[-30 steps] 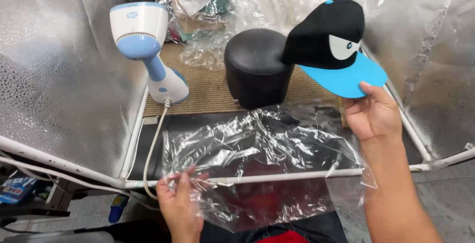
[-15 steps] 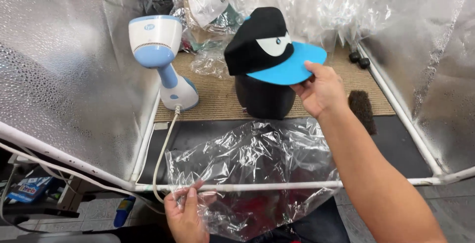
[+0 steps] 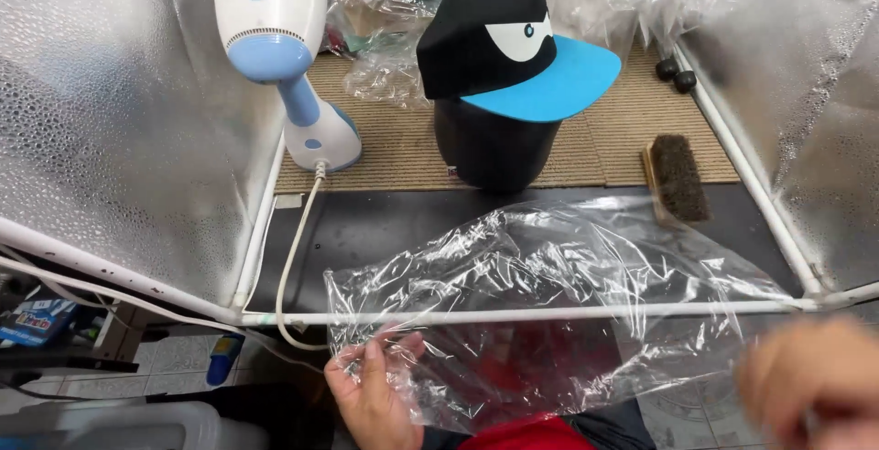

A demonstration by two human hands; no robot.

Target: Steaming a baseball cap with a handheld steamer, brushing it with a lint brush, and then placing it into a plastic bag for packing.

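tan mat (image 3: 623, 139) bears steamer (image 3: 284, 65), black stand (image 3: 490, 152), brush (image 3: 678, 175).

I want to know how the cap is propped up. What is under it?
The cap sits on top of a black round stand, which rests on the tan mat. The cap covers the stand's top, so how it fits inside cannot be seen.
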